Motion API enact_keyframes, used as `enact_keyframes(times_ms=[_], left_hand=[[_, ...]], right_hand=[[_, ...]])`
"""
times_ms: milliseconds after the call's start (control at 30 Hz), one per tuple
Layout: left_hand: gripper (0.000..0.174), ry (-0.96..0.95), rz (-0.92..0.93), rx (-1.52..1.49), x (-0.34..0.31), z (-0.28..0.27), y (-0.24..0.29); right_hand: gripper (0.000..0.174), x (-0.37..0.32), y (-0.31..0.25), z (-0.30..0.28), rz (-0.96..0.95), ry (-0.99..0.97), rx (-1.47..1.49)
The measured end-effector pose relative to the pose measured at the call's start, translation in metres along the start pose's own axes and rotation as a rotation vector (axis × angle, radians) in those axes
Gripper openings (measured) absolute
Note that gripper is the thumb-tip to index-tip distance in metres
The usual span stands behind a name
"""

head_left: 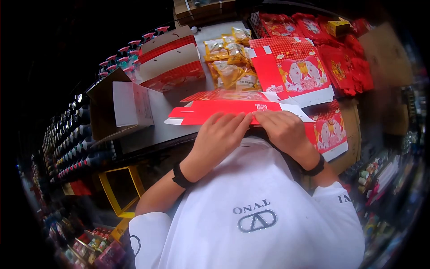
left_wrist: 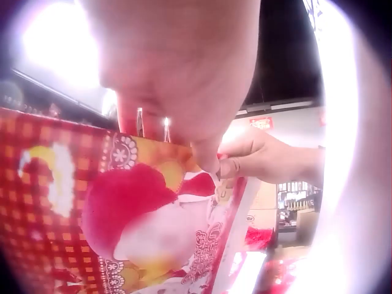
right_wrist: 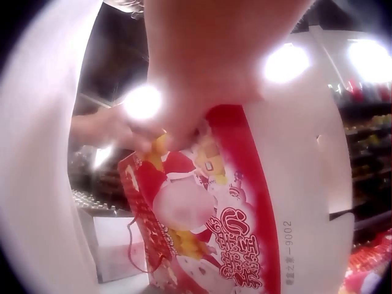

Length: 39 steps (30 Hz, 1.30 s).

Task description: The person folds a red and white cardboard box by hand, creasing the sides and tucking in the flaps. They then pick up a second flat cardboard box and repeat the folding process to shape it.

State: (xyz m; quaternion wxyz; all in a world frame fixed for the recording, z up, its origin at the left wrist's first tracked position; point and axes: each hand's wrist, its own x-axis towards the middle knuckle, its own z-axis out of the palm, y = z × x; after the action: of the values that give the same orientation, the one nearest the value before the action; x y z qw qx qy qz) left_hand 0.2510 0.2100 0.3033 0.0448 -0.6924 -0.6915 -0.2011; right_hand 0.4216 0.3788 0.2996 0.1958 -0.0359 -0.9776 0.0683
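A red printed gift-box carton (head_left: pixel 215 110), partly folded and with white flaps, stands along the front edge of the table before the person. The left hand (head_left: pixel 224 134) grips its near top edge, fingers over the far side and thumb on the printed face. Beside it the right hand (head_left: pixel 286 132) pinches the same edge, the two hands nearly meeting. In the left wrist view a checked, cartoon-printed panel (left_wrist: pixel 147 226) hangs below the fingers. The right wrist view shows a printed panel (right_wrist: pixel 196 208) with a white flap (right_wrist: pixel 294 202) along its side.
Two open-topped boxes (head_left: pixel 170 67) and an open carton (head_left: pixel 132 105) stand at the left. Yellow packets (head_left: pixel 233 58) lie at the back. Flat red cartons (head_left: pixel 298 71) and red bags (head_left: pixel 342 67) are piled on the right. Shelves of bottles (head_left: pixel 71 139) line the left.
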Motion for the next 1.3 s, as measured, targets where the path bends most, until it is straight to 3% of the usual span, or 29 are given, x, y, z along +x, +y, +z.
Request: enact_keyframes(times_ms=[333,467,667,900,1300], left_hand=[[0.043,0.095,-0.097,-0.073,-0.002,0.01,0.006],[0.041,0.136,-0.045,-0.107,0.001,0.007,0.002],[0.04,0.251,-0.219,0.075,-0.023,-0.014,-0.024],[0.036,0.266,-0.301,0.015,-0.036,-0.025,-0.028],[0.039,0.229,-0.279,0.06,-0.042,-0.034,-0.033]], right_hand=[[0.036,0.001,-0.009,-0.006,-0.078,0.16,0.02],[0.029,-0.005,-0.009,-0.005,-0.002,0.203,-0.007],[0.024,-0.011,0.017,-0.01,0.069,0.306,-0.079],[0.023,-0.014,0.018,-0.019,-0.053,0.298,-0.034],[0.027,-0.033,0.037,-0.026,0.059,0.316,-0.138]])
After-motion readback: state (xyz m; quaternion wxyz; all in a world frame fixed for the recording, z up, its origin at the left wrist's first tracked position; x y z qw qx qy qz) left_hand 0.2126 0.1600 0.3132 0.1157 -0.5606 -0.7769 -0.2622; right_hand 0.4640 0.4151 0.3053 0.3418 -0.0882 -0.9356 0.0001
